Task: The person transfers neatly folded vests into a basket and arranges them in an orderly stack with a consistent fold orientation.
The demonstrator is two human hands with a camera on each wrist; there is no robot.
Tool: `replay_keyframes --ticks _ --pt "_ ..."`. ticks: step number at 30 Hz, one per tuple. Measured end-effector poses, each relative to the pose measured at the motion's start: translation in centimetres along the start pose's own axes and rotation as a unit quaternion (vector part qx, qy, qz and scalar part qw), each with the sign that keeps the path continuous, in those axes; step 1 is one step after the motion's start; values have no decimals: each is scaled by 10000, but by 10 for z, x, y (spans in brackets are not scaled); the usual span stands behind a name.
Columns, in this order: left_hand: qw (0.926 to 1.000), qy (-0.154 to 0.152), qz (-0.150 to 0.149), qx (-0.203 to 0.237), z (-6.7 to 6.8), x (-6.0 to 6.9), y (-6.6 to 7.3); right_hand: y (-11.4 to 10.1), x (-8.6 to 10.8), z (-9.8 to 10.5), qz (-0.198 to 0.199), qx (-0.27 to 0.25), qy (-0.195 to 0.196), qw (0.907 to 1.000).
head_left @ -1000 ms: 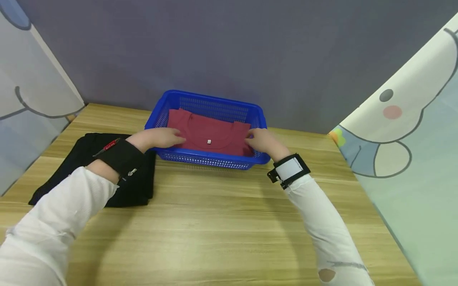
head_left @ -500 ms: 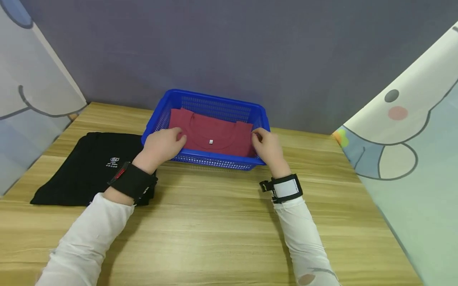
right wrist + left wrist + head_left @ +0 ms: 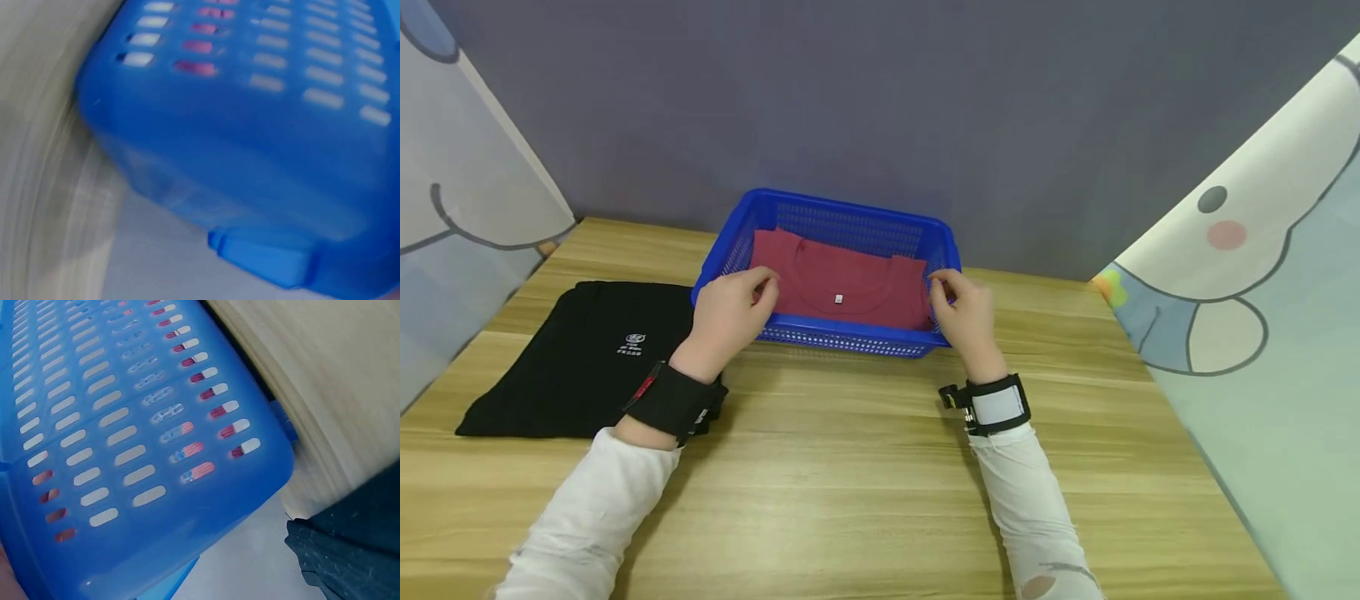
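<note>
A folded dark red shirt with a small white neck tag lies in a blue plastic basket. My left hand is over the basket's left front corner. Its thumb and index finger are bent, with their tips close together above the shirt. At the right front corner is my right hand, its thumb and index finger curved towards each other. The other fingers of both hands are hidden, and whether they grip the rim or shirt is unclear. Both wrist views look at the basket's slotted wall, with red cloth behind some slots.
On the wooden table, a folded black garment with a small white print lies left of the basket, partly under my left forearm. A grey wall rises behind. Cartoon-patterned panels border both sides.
Both hands have drawn back from over the shirt to the basket's front corners, the left wrist shifting right and towards me. Over the last half second they have barely moved. Basket and shirt stay put.
</note>
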State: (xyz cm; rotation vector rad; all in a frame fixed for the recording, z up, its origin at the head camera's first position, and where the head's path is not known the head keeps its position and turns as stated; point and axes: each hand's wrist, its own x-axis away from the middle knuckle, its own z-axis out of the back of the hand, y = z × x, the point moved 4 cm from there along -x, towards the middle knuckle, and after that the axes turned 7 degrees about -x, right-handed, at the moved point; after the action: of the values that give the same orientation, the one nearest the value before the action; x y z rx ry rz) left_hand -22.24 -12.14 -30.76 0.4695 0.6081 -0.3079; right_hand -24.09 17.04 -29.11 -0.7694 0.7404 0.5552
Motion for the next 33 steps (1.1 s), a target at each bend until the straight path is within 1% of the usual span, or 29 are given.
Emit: replay_keyframes --ticks 4,8,12,16,19,21,23,26,28,30,33 --pt "9998 120 -109 152 1 4 2 -10 1 -5 -123 -400 -194 9989" --pt "9991 162 -134 371 3 7 8 -16 2 -11 -522 -986 -465 9927" --pt "9980 244 -119 568 9 11 12 -21 3 -17 -983 -1591 -656 9802" --pt "9967 371 -152 702 16 17 12 -28 3 -22 -1216 -2104 -784 9668" --pt "9950 485 -200 847 22 23 10 -34 4 -24 -1352 -2318 -943 9587" --pt "9929 455 -157 1092 27 27 9 -39 5 -26 -1452 -2362 -1045 9551" --pt "9894 374 -66 1398 32 30 9 -43 6 -28 -1523 -2342 -1155 9532" --pt "9829 154 142 1832 40 32 13 -50 9 -31 -1507 -2344 -1408 9500" --pt "9812 -39 224 1919 46 32 17 -55 10 -33 -1405 -2365 -1670 9468" --pt "9802 -398 288 1921 49 32 21 -62 12 -37 -1316 -2446 -1997 9397" --pt "9782 -1079 370 1738 51 34 27 -71 16 -45 -1219 -2552 -2512 9257"
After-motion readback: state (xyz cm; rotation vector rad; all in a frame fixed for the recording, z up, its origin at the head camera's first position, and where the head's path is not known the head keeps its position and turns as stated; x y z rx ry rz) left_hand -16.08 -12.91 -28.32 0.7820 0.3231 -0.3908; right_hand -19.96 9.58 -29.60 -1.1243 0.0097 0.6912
